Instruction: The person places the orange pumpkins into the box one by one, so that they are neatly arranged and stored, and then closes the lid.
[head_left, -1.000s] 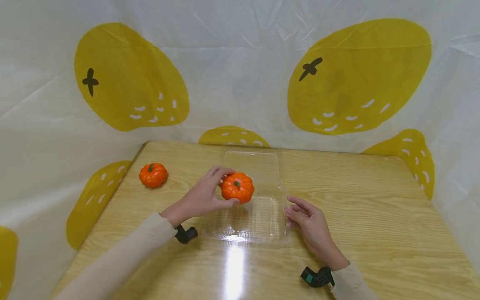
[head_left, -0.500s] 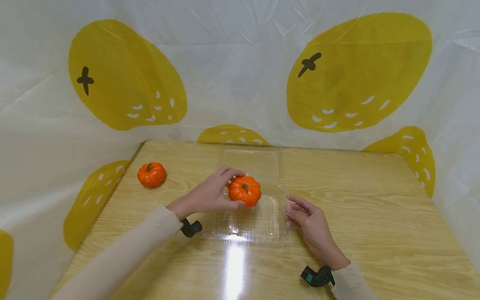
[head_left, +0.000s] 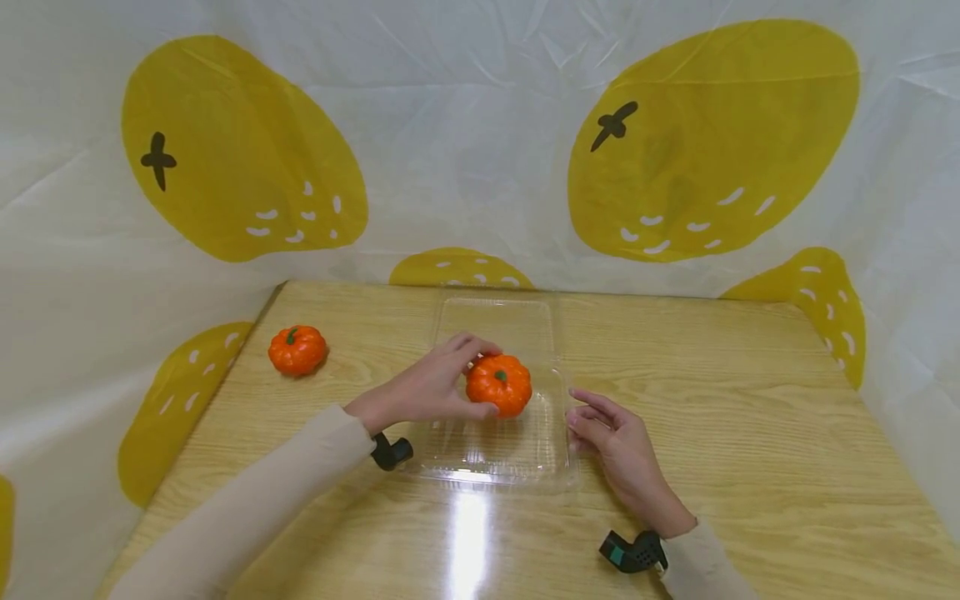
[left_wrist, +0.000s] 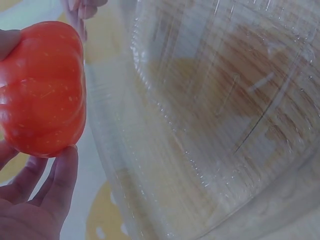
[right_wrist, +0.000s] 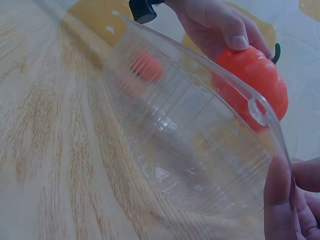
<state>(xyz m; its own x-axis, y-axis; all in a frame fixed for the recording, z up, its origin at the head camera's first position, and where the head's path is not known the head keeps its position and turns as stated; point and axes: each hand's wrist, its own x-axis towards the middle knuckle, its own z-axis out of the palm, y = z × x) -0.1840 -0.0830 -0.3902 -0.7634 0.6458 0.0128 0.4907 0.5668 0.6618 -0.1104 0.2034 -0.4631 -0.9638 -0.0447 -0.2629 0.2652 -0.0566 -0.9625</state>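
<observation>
A small orange pumpkin (head_left: 502, 387) with a green stem is gripped by my left hand (head_left: 435, 385), thumb on the near side and fingers on the far side. It hangs over the near half of a clear plastic clamshell container (head_left: 480, 467), which lies unfolded on the table. In the left wrist view the pumpkin (left_wrist: 47, 90) shows beside the container's ribbed base. My right hand (head_left: 618, 446) pinches the container's right rim between thumb and fingers; the right wrist view shows this hand (right_wrist: 295, 200) at the rim, with the pumpkin (right_wrist: 255, 80) above the tray's edge.
A second orange pumpkin (head_left: 297, 350) rests at the table's far left. The wooden table (head_left: 712, 400) meets a white curtain (head_left: 465, 150) with yellow fruit prints along its back and sides. Black wrist cameras sit on both wrists.
My left hand has carried the pumpkin to the right and slightly toward me, over the container. The right hand stays at the container's rim. The head view has shifted slightly.
</observation>
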